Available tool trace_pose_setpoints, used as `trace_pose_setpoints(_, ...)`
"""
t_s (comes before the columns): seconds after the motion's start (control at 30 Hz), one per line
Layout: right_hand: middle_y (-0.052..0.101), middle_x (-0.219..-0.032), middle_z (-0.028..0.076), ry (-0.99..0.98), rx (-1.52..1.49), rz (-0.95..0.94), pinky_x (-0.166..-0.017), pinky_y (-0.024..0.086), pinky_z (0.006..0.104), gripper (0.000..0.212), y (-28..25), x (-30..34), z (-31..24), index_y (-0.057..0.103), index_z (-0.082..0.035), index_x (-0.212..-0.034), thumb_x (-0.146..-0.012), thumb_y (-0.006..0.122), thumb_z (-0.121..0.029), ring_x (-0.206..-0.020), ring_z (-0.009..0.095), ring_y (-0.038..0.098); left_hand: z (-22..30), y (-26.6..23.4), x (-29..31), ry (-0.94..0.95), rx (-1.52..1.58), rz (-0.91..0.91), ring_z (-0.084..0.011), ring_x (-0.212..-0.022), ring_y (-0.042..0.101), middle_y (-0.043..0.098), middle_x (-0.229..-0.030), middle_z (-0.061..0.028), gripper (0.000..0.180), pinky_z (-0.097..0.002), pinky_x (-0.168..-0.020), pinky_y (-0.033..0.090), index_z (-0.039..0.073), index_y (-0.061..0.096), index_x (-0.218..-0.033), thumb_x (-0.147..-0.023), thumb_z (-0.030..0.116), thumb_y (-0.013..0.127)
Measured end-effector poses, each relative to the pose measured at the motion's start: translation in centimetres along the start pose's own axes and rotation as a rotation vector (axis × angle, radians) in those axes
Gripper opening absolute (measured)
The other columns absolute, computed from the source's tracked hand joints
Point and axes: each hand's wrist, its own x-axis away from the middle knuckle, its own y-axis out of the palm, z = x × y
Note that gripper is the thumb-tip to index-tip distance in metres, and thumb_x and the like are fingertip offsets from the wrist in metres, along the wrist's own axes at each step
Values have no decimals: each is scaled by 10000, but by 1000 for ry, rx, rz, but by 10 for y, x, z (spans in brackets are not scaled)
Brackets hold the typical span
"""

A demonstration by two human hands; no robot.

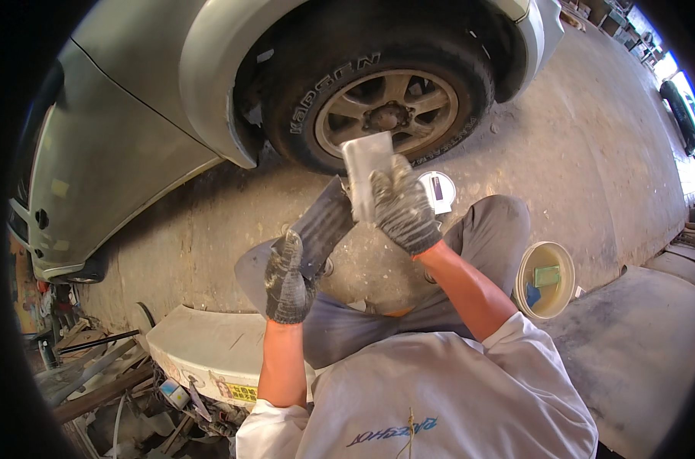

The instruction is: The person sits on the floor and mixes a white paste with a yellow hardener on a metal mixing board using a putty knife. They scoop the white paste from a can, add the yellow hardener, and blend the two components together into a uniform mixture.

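My left hand (288, 281), in a dark grey knit glove, is closed on the lower end of a dark grey rectangular sheet that looks like sandpaper (324, 223). The sheet slants up and to the right, its far end near the other hand. Wrapped round a pale, silvery flat block (367, 164) is my right hand (403, 210), gloved the same way. The block stands above and right of the sheet, in front of the wheel. Whether block and sheet touch I cannot tell. Behind my right hand, a round white lid or tin (442, 186) is partly hidden.
A pale car body (125, 99) with a large tyre (294, 145) and alloy wheel (389, 115) stands ahead. At right is a cream bucket (525, 287) holding a green pad (547, 276) and something blue. A pale panel (202, 336) and scrap (102, 382) lie left, a grey panel (630, 336) right.
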Motion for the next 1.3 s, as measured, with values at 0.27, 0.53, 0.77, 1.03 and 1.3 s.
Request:
trace_pose_setpoints(0.27, 623, -841, 269, 222, -250, 127, -685, 500, 459, 345, 3, -6, 5, 508, 76, -1151, -912, 522, -173, -805, 424, 626, 8, 12, 2, 19, -6, -6, -186, -702, 629, 666, -1008, -121, 386, -301, -602, 509, -12, 552, -1211, -934, 255, 584)
trace_pose_setpoints(0.53, 595, -784, 249, 28, 140, -70, -512, 467, 438, 384, 11, -1, 14, 446, 149, -1185, -929, 477, -135, -626, 320, 600, 8, 11, 0, 41, -43, -19, -197, -655, 628, 673, -947, -124, 352, -303, -587, 508, -27, 574, -1164, -946, 249, 569)
trace_pose_setpoints(0.77, 574, -647, -8, -580, 2354, 746, -399, 393, 215, 212, 37, 5, 20, 582, -25, -1087, -913, 479, -87, -445, 88, 491, -3, -8, -4, 15, -185, 5, -181, -926, 625, 639, -1057, -63, 336, -305, -725, 534, 89, 593, -1152, -922, 333, 607)
trace_pose_setpoints(1.03, 641, -943, 260, -73, 67, 195, -679, 531, 352, 477, 13, -2, 6, 418, 141, -1271, -909, 498, -158, -839, 368, 647, -7, 2, -10, -26, -195, -202, -238, -1096, 588, 559, -1279, -152, 527, -335, -903, 483, -42, 450, -1330, -982, 352, 484)
trace_pose_setpoints(1.3, 576, -1114, 336, -268, 597, -147, -883, 491, 464, 367, 40, 19, 42, 499, 132, -1185, -932, 491, -132, -988, 421, 603, -1, 24, 0, 110, -172, -48, -207, -767, 642, 641, -868, -107, 447, -313, -699, 524, -12, 576, -1105, -947, 404, 536)
